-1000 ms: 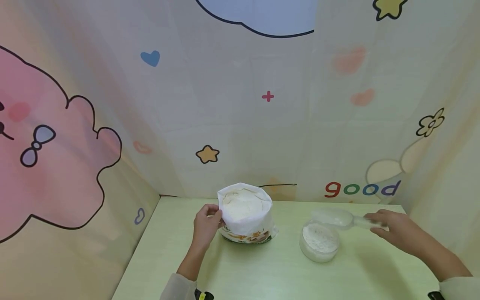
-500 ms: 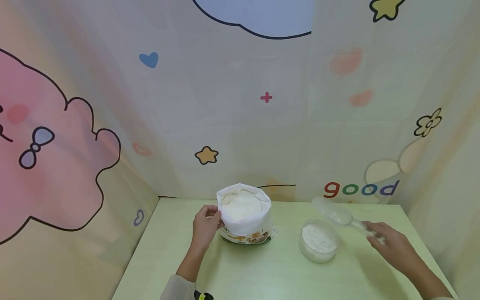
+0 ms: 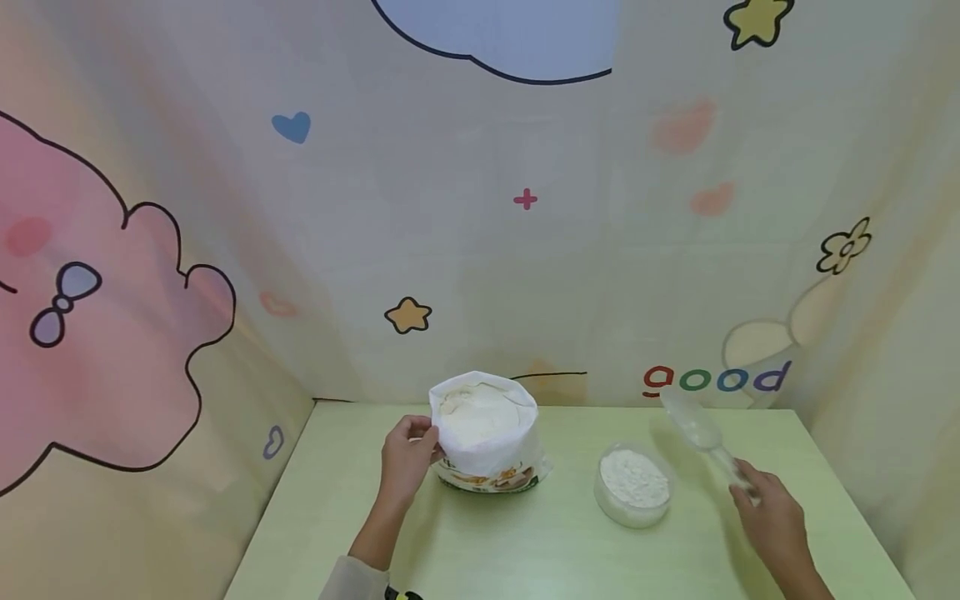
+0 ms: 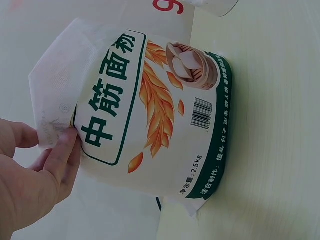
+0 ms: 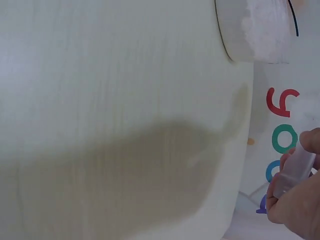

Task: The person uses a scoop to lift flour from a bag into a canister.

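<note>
An opened flour bag [image 3: 487, 454] stands on the table with its white rim folded wide and flour [image 3: 480, 414] inside. My left hand [image 3: 405, 458] pinches the left side of that rim; the left wrist view shows thumb and fingers on the edge of the bag [image 4: 160, 115]. To the right sits a round clear container [image 3: 633, 510] with white flour heaped in it. My right hand [image 3: 772, 512] grips the handle of a translucent scoop [image 3: 693, 421], held above the table right of the container. In the right wrist view the fingers curl round the handle [image 5: 295, 172].
The pale green table [image 3: 540, 550] ends at a printed curtain [image 3: 480, 208] behind the bag. Another curtain side [image 3: 247, 500] borders the table on the left. A black wristband with a yellow mark [image 3: 405, 594] is on the left wrist.
My right hand has drawn the scoop away from over the container, right and toward me, and its bowl now points away more steeply. The left hand keeps its pinch on the bag.
</note>
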`<state>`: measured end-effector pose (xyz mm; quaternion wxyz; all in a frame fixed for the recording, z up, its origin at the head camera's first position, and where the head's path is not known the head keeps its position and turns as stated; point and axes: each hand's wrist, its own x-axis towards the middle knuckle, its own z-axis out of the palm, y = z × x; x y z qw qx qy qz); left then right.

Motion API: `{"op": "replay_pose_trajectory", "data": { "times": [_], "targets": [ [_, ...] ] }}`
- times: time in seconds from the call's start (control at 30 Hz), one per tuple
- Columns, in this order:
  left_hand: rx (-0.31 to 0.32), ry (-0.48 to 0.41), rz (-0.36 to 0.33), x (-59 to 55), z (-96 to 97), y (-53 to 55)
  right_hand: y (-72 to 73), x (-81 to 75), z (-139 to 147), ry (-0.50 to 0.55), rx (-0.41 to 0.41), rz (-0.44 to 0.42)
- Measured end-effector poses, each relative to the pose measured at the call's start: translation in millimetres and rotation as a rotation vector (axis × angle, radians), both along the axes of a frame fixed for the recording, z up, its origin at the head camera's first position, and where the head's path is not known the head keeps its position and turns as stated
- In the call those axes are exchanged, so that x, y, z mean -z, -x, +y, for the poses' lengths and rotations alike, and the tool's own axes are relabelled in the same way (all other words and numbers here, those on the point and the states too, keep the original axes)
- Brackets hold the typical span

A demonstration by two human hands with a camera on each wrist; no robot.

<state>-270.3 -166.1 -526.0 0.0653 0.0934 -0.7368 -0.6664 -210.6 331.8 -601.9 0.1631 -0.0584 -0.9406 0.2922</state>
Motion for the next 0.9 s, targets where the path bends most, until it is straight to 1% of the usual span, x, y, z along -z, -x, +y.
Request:
{"op": "replay_pose_trajectory", "data": {
  "times": [0.17, 0.3, 0.37, 0.5, 0.7, 0.9],
  "targets": [
    [0.002, -0.007, -0.001, -0.3, -1.0, 0.4, 0.4, 18.4, -6, 0.065, 0.108, -0.052],
    [0.002, -0.003, -0.006, 1.0, -1.4, 1.3, 2.2, 26.9, -10, 0.116, 0.199, -0.130],
    [0.003, 0.000, -0.006, 1.5, -1.1, 1.4, 2.8, 29.6, -11, 0.143, 0.226, -0.144],
    [0.006, -0.001, -0.002, 1.9, -1.3, 1.2, 3.6, 35.1, -14, 0.177, 0.241, -0.140],
    [0.009, -0.003, -0.002, 2.9, -2.0, 0.8, 4.3, 42.9, -18, 0.187, 0.227, -0.136],
    [0.012, -0.006, 0.002, 1.4, -1.3, -0.1, 7.0, 44.3, -23, 0.194, 0.243, -0.133]
  ]
}}
